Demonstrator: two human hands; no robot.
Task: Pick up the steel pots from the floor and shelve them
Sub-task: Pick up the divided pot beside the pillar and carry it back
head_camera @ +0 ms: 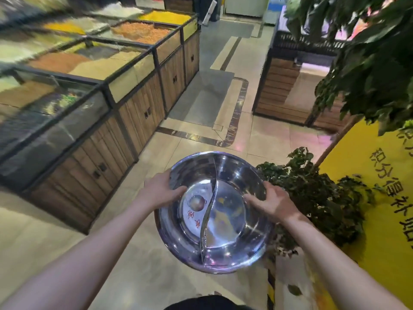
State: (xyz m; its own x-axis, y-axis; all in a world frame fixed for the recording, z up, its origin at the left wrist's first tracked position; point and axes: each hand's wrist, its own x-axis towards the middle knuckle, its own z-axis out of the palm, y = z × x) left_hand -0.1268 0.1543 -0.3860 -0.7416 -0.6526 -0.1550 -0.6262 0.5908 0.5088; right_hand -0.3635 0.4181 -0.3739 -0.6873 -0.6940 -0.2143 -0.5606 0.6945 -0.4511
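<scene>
Both hands [161,191] [273,203] on steel pot [214,247] rim, above open floor [143,271].

The floor [138,260] is pale glossy tile, crossed by a dark marble-look band [234,121] that curves around a grey rectangular patch [207,97]. On the left a long wood-fronted counter [143,113] stands directly on it, its glass-walled bins holding yellow, orange and tan dry goods. Farther back on the right a slatted wooden stand [277,92] also rests on the tiles, well apart from the counter
</scene>
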